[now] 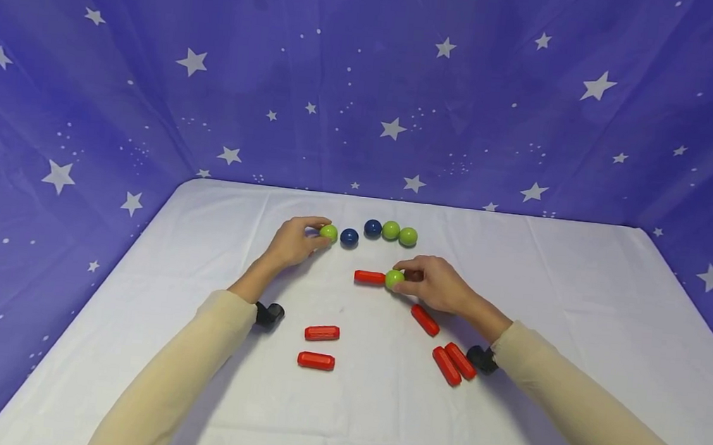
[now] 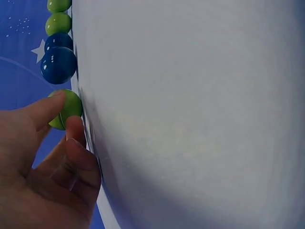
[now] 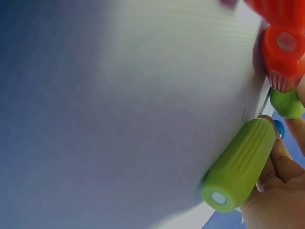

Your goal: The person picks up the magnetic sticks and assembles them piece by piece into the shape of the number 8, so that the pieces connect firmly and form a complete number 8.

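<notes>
Long cream sleeves [image 1: 177, 376], a black camera [image 1: 271, 314] at each wrist.

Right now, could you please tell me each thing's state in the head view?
Left hand: pinching a green ball
Right hand: pinching another green ball
Farthest red stick: end against that ball
Left blue ball: apart from its neighbours
Right blue ball: in a row with two green balls
Left two red sticks: lying apart
Lower right red sticks: lying side by side
Middle-right red stick: lying alone
White tablecloth: lightly creased
</notes>
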The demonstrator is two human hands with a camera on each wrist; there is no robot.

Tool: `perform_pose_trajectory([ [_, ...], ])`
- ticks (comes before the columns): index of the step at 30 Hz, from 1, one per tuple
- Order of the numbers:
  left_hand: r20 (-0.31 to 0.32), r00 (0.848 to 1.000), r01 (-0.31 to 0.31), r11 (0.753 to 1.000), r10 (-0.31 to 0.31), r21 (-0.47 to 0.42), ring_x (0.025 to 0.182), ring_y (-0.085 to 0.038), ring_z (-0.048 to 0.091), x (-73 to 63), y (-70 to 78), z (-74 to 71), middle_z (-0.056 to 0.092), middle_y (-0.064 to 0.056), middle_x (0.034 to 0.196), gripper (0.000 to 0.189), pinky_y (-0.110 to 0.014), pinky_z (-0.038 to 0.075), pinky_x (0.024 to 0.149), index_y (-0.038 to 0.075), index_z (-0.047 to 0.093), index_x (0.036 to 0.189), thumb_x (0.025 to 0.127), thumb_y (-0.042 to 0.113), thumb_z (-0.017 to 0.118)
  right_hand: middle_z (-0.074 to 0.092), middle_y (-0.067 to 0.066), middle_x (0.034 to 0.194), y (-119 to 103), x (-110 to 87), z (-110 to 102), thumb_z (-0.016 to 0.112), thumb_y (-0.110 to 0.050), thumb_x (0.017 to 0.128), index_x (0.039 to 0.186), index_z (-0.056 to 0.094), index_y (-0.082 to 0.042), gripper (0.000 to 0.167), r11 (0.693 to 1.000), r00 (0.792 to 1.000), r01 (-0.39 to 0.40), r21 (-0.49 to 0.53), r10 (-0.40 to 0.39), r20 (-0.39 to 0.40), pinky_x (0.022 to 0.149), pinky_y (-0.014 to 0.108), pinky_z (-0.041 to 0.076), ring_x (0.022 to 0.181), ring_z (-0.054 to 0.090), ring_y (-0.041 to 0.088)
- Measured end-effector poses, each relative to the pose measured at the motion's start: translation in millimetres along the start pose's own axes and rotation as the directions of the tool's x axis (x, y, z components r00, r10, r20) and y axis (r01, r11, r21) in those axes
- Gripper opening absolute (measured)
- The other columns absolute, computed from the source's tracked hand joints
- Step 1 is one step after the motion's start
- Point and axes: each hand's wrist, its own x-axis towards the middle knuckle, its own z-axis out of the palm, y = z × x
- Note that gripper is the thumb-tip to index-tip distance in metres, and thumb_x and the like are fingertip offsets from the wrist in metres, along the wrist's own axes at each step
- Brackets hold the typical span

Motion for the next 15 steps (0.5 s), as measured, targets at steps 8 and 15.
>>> perform_pose_trajectory([
  [8, -0.017, 1.0, -0.001, 1.0, 0.001, 0.007, 0.063, -0.015, 0.063, -1.4, 0.8, 0.3, 0.066, -0.016, 0.12, 0.042, -0.029, 0.047, 0.062, 0.01, 0.063, 0.132, 0.092, 0.018, 0.071, 0.061, 0.001, 0.087, -1.6, 0.2, -0.7, 0.077, -0.018, 0.087, 0.12, 0.071, -0.007, 0.035, 1.0, 1.0, -0.019, -0.005, 0.019, 0.007, 0.069, 0.033, 0.044, 0.08, 0.051, 0.019],
  [15, -0.018, 1.0, -0.012, 0.999, 0.012, 0.036, 0.066, -0.016, 0.063, 0.1, -1.1, 1.7, 0.068, -0.014, 0.116, 0.041, -0.034, 0.049, 0.071, 0.011, 0.064, 0.131, 0.092, 0.021, 0.071, 0.06, 0.001, 0.087, -2.4, -0.6, -0.4, 0.077, -0.018, 0.087, 0.121, 0.07, -0.008, 0.036, 1.0, 1.0, -0.027, 0.005, 0.027, 0.008, 0.069, 0.033, 0.043, 0.08, 0.051, 0.02],
])
